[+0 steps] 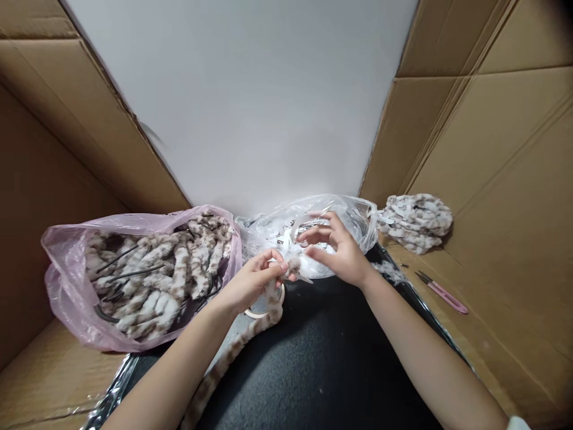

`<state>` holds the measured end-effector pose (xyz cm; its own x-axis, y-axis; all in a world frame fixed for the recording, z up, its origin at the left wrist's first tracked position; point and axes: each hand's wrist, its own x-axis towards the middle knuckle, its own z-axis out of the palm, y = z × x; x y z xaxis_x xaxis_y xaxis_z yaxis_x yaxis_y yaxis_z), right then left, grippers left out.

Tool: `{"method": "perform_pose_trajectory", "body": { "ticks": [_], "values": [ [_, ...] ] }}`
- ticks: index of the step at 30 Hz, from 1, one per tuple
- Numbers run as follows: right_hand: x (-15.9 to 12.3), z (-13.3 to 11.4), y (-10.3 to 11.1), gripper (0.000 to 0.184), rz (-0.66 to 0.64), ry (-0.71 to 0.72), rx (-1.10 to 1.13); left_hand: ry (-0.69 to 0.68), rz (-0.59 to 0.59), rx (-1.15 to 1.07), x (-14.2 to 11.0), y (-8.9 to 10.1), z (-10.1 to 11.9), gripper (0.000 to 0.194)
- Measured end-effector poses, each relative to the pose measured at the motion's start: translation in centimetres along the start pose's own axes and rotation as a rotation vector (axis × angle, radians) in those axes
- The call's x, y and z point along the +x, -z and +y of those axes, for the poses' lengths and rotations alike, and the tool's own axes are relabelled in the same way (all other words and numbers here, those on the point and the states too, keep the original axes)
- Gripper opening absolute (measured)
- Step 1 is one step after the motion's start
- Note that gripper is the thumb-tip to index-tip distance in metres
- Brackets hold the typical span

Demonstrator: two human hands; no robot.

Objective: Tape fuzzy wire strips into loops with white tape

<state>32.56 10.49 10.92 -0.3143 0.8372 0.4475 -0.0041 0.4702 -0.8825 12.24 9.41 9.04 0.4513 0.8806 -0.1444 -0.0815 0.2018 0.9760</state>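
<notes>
My left hand (262, 273) pinches the end of a long, thin, furry spotted tail (237, 346), whose length curves down over the black surface. A small white pointed bit sticks out beside the pinched end. To the right, my right hand (335, 251) hovers with its fingers curved and apart. Behind its fingers lies a clear plastic bag (358, 224) with white scraps and strips in it; a thin pale strip shows near the fingertips, and whether they touch it is unclear. Partly covered by the tail, a round rimmed object (256, 314) sits under my left hand.
A pink plastic bag (67, 280) full of furry spotted tails and dark cords stands at left. On the right lie a bundle of furry strips (418, 221) and pink-handled thread snips (443, 292). Cardboard walls (501, 137) flank both sides; a pale panel (250, 89) stands behind.
</notes>
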Motion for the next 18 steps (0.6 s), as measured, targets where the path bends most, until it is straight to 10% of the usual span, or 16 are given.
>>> {"method": "perform_pose_trajectory", "body": {
  "ticks": [11,18],
  "values": [
    [-0.3,-1.1,0.8,0.045,-0.096,-0.115,0.141,-0.006,0.056,0.029,-0.2,1.0,0.8,0.029],
    [-0.3,1.5,-1.4,0.095,-0.187,-0.178,0.068,0.064,-0.001,0.064,-0.4,2.0,1.0,0.026]
  ]
}}
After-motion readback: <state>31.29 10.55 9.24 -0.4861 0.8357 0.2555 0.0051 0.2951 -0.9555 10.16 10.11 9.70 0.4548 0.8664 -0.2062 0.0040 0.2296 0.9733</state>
